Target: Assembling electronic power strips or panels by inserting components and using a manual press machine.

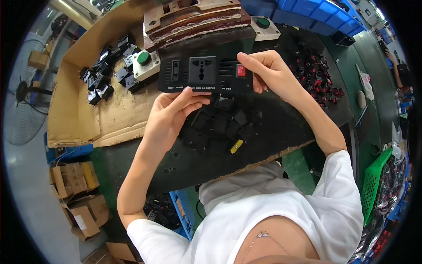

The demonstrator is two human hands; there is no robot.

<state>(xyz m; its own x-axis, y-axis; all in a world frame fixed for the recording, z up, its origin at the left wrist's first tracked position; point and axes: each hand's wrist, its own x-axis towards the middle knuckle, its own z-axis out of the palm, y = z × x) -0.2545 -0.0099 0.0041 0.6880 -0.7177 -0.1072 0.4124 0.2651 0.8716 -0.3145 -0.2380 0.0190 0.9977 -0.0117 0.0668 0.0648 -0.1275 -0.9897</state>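
Observation:
Between both hands I hold up a black power inverter front panel (181, 75) with a socket in its middle and a red rocker switch (241, 70) at its right end. My left hand (172, 110) grips the panel's lower edge, thumb in front and fingers beneath. At the other end my right hand (269, 72) pinches the panel, the thumb close to the switch. Under the panel lies a pile of black socket parts (220, 121) on the dark table. A small yellow piece (236, 146) rests at the pile's near side.
Left, an open cardboard box (72, 114) holds several small black parts (101, 79). A wooden fixture (193, 22) stands behind the panel, flanked by green push buttons (143, 59) on white boxes. Red and black switches (314, 75) are heaped at right, with blue bins (312, 13) beyond.

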